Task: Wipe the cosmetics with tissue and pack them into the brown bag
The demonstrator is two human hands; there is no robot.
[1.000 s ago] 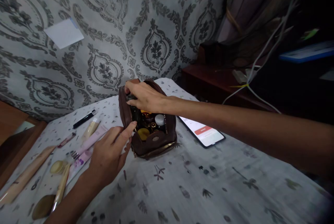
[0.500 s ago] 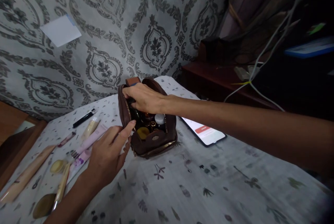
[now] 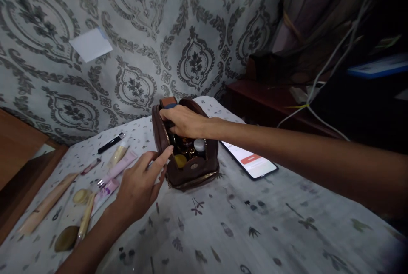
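Note:
A brown zippered bag [image 3: 208, 164] stands unzipped on the bed, its opening facing up. Inside it I see a white-capped container [image 3: 199, 144], a round yellow item [image 3: 180, 161] and dark items with gold-coloured parts. My right hand [image 3: 186, 121] reaches over the rim into the far end of the bag; its fingertips are hidden there, so I cannot tell what they touch. My left hand [image 3: 143, 182] is at the bag's left side, fingers apart, the index fingertip against the edge of the opening. Nothing shows in its grasp.
Left of the bag lie a black tube [image 3: 111, 143], a pink tube [image 3: 119, 167], a brush [image 3: 85, 218], a small round jar [image 3: 81, 196] and a dark round item [image 3: 66, 238]. A lit phone [image 3: 250, 159] lies to the right. Cables [image 3: 331, 59] hang at far right.
The view has shifted slightly, so everything sits a little further right. Both hands keep almost the same place at the bag.

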